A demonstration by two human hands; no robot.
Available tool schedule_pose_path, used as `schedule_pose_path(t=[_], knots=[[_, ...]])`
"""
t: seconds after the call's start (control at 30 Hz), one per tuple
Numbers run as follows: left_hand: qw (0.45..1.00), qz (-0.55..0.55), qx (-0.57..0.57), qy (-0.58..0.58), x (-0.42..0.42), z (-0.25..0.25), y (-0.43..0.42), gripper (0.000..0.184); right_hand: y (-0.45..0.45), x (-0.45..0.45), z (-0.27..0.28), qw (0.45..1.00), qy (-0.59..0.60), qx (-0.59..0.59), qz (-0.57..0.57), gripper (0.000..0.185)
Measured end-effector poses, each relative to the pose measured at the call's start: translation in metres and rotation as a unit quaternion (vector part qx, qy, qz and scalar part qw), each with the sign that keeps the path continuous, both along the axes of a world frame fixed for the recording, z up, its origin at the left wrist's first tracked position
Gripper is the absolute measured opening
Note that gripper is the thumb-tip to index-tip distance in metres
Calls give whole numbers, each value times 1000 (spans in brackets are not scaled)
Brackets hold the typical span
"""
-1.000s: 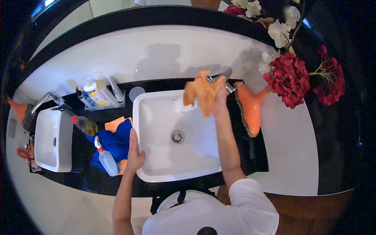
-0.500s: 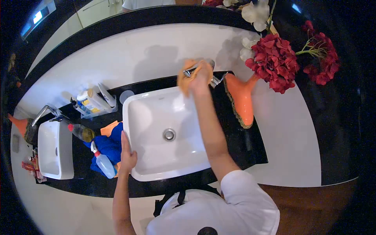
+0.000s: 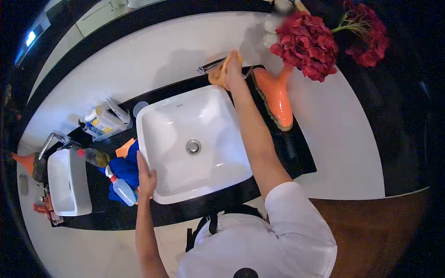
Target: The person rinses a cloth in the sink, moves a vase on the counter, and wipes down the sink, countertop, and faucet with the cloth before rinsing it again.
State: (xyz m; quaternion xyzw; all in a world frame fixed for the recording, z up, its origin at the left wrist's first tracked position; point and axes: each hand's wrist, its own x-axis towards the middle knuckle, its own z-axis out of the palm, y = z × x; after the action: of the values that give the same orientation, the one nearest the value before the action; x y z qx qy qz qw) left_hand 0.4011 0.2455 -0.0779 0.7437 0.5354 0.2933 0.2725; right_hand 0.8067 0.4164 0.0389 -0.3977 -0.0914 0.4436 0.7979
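My right hand (image 3: 234, 74) is closed around an orange cloth (image 3: 217, 76), pressed against the chrome faucet (image 3: 211, 65) behind the white basin (image 3: 164, 192). The cloth and my fingers hide most of the faucet's body. At the basin's left rim, my left hand (image 3: 147, 180) lies with its fingers stretched out along the edge, holding nothing. Close beside it are a blue cloth (image 3: 127, 169) and a spray bottle (image 3: 123, 189) that lies on its side.
An orange vase (image 3: 278, 99) with red flowers (image 3: 308, 46) stands right of the faucet. A caddy of bottles (image 3: 104, 123), a bottle of yellowish liquid (image 3: 96, 157) and a second basin (image 3: 69, 185) are on the left. The black counter (image 3: 194, 211) runs beneath.
My right hand and the orange cloth have shifted along the faucet, and the faucet's lever end now shows left of the cloth. My left hand stays at the rim. The view has tilted slightly.
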Motion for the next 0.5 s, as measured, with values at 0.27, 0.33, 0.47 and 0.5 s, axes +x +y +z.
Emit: schedule_pose_path(t=[0.27,0.33,0.47,0.5], knots=[[1000,19,7,18,-2,-2,3,85,-61,22,6,730,-645,-218,-67,31],[999,17,11,47,3,-2,5,85,-16,26,-48,633,-726,-212,-164,30],[998,5,28,62,2,3,9,84,-40,9,-93,418,-863,-201,-201,35],[998,6,16,56,3,5,6,84,-45,10,-106,350,-896,-186,-200,38]])
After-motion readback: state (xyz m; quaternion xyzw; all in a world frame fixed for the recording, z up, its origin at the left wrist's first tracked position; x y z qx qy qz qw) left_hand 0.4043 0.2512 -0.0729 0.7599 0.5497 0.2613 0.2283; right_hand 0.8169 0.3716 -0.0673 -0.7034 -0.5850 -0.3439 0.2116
